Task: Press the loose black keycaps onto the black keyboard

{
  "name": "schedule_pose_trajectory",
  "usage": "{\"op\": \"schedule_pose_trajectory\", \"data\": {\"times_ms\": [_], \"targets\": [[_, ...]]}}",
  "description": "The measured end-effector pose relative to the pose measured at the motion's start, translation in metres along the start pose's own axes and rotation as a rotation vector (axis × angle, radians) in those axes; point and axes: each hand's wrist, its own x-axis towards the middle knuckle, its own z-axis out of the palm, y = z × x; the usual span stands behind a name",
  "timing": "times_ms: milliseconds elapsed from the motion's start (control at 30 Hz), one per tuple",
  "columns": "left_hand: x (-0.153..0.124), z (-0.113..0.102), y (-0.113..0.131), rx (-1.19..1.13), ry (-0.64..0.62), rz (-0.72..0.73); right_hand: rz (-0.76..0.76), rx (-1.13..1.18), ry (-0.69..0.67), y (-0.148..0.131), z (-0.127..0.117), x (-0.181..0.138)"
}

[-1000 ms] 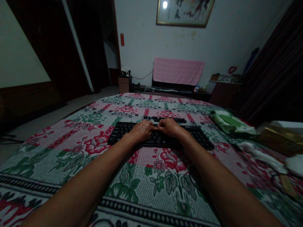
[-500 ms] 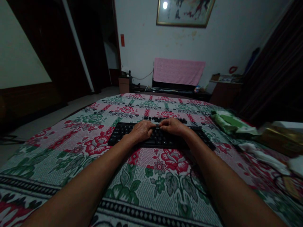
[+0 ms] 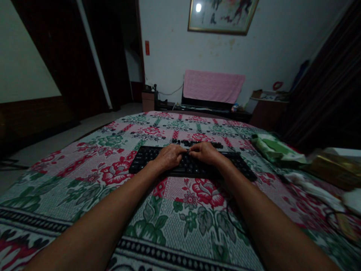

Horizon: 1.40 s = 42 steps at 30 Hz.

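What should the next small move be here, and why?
Perhaps a light downward press by the right hand, the left hand steadying: both are close together over the keyboard near its far edge, with black pieces just beyond. Whether either hand pinches anything is too dark to tell.

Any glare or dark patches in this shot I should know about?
Head view: dim overall; glare spot on the framed picture; curtain nearly black; black keyboard low in contrast; left hand and right hand distinguishable, fine detail between them lost.
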Motion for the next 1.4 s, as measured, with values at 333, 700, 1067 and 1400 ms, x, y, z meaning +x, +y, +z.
{"op": "schedule_pose_trajectory", "data": {"times_ms": [333, 700, 1067, 1400], "targets": [[0.000, -0.008, 0.003, -0.117, 0.013, -0.003, -0.067, 0.110, 0.064, 0.001, -0.006, -0.002], [0.000, -0.005, -0.003, -0.357, 0.161, -0.071, -0.127, 0.387, 0.124, -0.002, 0.000, 0.001], [0.001, -0.010, -0.002, -0.462, 0.125, -0.051, -0.134, 0.485, 0.167, -0.003, 0.000, 0.000], [0.001, -0.018, -0.004, -0.811, 0.060, -0.210, -0.150, 0.510, 0.160, -0.010, -0.004, -0.001]]}}
